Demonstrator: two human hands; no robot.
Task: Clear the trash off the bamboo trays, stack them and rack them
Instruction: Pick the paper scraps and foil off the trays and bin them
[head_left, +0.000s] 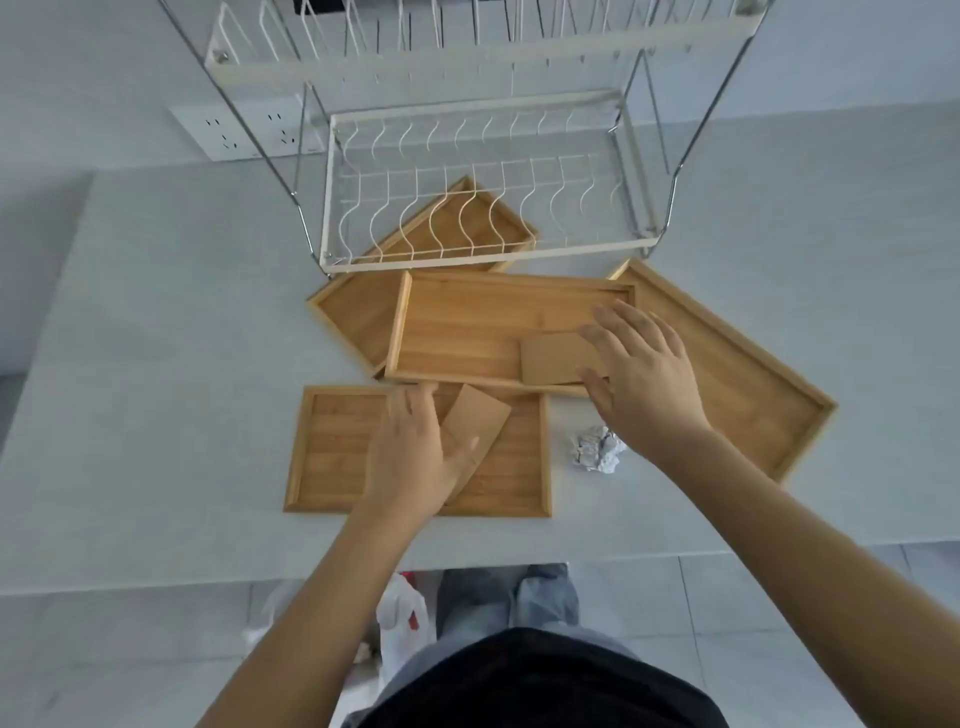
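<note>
Four bamboo trays (332, 452), two cardboard pieces (478, 421)

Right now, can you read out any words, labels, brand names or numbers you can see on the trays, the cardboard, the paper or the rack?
None can be read.
Four rectangular bamboo trays: plain wood.
Two brown cardboard pieces: blank.
Crumpled white paper ball: grey marks, too creased to read.
White wire dish rack: no label.
White wall socket plate: only plug holes.
White plastic bag on the floor: red patch, too blurred.

No readable text, label, brand or number shows on anything in view
</note>
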